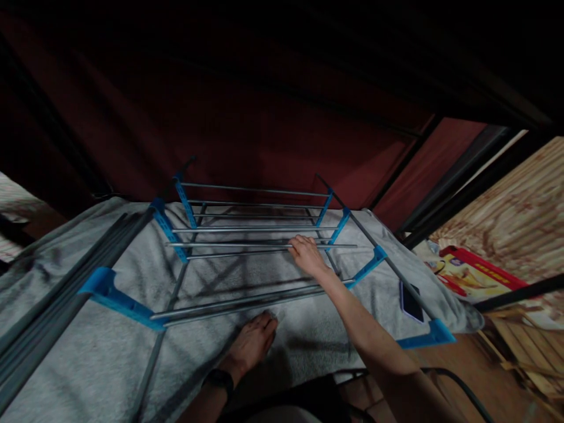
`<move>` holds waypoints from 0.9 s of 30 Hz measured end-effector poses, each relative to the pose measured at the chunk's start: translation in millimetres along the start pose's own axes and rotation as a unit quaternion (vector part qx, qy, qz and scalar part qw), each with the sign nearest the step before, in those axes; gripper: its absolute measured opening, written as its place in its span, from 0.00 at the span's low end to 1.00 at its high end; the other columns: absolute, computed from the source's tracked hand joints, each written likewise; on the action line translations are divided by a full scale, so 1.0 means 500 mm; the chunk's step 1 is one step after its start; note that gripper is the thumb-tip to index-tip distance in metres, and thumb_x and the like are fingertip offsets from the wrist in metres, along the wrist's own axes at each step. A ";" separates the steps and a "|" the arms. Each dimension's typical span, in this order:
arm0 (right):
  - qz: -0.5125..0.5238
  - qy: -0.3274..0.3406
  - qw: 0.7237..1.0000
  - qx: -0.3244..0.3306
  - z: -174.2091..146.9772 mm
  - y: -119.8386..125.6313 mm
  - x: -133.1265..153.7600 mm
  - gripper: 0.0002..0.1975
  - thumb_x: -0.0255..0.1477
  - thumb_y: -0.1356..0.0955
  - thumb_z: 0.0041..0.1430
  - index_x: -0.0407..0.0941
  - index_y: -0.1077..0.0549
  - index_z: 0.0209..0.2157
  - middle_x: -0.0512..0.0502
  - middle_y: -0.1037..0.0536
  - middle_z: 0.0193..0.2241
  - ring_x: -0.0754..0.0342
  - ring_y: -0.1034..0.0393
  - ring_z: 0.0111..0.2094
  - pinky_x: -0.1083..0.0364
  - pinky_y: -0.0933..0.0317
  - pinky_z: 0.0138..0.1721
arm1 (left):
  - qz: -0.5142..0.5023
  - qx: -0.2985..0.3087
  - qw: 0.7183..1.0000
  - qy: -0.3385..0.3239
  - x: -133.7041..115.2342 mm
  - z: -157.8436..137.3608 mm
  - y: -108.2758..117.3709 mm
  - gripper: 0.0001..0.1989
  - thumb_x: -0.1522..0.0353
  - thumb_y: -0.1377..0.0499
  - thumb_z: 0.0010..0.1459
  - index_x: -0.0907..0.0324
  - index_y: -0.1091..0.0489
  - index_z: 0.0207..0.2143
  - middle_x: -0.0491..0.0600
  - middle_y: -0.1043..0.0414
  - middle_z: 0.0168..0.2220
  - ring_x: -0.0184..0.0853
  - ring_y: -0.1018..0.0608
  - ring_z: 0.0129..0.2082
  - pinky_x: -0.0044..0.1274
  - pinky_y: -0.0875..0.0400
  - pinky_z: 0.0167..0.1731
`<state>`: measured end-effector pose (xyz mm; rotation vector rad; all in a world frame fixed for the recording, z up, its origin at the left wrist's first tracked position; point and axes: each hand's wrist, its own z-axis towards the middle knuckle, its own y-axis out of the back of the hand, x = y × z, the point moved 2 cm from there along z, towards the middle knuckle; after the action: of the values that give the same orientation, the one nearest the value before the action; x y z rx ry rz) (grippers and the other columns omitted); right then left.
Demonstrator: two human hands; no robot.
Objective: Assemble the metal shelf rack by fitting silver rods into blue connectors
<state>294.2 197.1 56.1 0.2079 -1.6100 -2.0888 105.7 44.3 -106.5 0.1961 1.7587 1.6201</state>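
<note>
A partly assembled rack of grey metal tubes and blue plastic brackets (pixel 121 302) lies on a grey blanket (pixel 304 341). My right hand (pixel 306 255) is closed around a loose-looking metal tube (pixel 238 245), which lies across the rack's middle and sticks out past the brackets at either side. Down in front, my left hand (pixel 253 341) rests on the blanket with loosely bent fingers and nothing visible in it; a dark watch (pixel 219 382) is on that wrist. Two front crossbars (pixel 247 304) run between the left and right brackets, just beyond my left hand.
A bundle of grey tubes (pixel 66 299) lies along the left. On the right are a phone (pixel 411 301), a red and yellow box (pixel 480 273) and a wooden slatted piece (pixel 531 349). Dark red fabric (pixel 264 135) hangs behind the rack, with dark frame bars around it.
</note>
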 end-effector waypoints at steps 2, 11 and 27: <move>0.023 -0.024 0.999 -0.018 -0.008 0.000 -0.022 0.08 0.26 0.36 0.69 0.45 0.25 0.44 0.42 0.23 0.44 0.47 0.31 0.47 0.49 0.42 0.51 | 0.009 -0.008 1.000 -0.001 0.003 -0.002 -0.005 0.18 0.73 0.49 0.67 0.56 0.28 0.55 0.55 0.27 0.55 0.41 0.26 0.56 0.34 0.27 0.55; 0.117 -0.038 0.991 -0.058 -0.056 -0.053 0.007 0.10 0.26 0.36 0.69 0.45 0.25 0.47 0.42 0.24 0.43 0.48 0.30 0.47 0.51 0.38 0.51 | 0.019 -0.014 1.000 -0.002 0.013 0.001 -0.017 0.19 0.72 0.50 0.67 0.57 0.29 0.56 0.57 0.27 0.56 0.43 0.27 0.59 0.37 0.28 0.56; 0.186 -0.077 0.978 -0.058 -0.107 -0.072 -0.010 0.07 0.30 0.37 0.68 0.46 0.26 0.40 0.42 0.23 0.39 0.48 0.29 0.44 0.52 0.37 0.46 | -0.010 -0.024 0.998 0.053 -0.012 -0.010 0.005 0.19 0.74 0.50 0.67 0.58 0.29 0.57 0.56 0.29 0.58 0.39 0.26 0.58 0.33 0.30 0.58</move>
<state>309.9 159.8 6.0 -0.2831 -1.4703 -1.9318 106.1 37.4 -101.9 0.0708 1.7931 1.6841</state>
